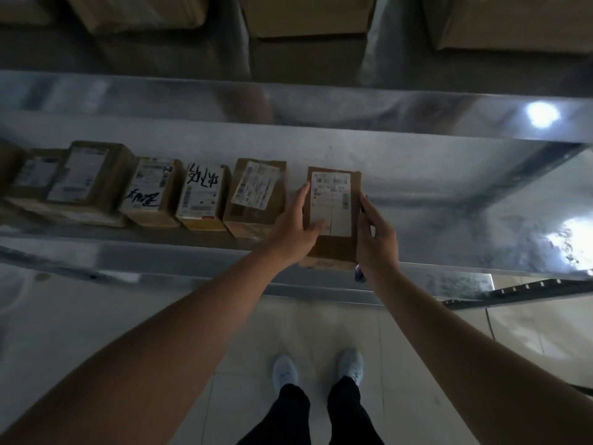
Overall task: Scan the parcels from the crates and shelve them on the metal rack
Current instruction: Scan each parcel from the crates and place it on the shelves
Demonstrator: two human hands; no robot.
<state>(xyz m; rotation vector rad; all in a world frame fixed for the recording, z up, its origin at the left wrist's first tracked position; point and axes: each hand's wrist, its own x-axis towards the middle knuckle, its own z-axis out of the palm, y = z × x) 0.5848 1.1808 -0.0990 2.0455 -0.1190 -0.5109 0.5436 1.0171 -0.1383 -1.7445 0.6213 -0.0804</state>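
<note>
Head view shows you at the shelving step: both hands are clamped on one parcel (pixel 333 216), your left hand (pixel 296 231) flat along its left edge, your right hand (pixel 375 239) gripping the right edge with a small dark device, probably the scanner, tucked under the palm. The parcel sits label-up at the front of the metal rack (pixel 449 175) shelf, just right of the row of shelved boxes (pixel 256 195). Next, I judge, you need to square it with that row, then let go

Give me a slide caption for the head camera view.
Both hands, left hand and right hand, set a labelled parcel at the row's end on the metal rack.
</note>
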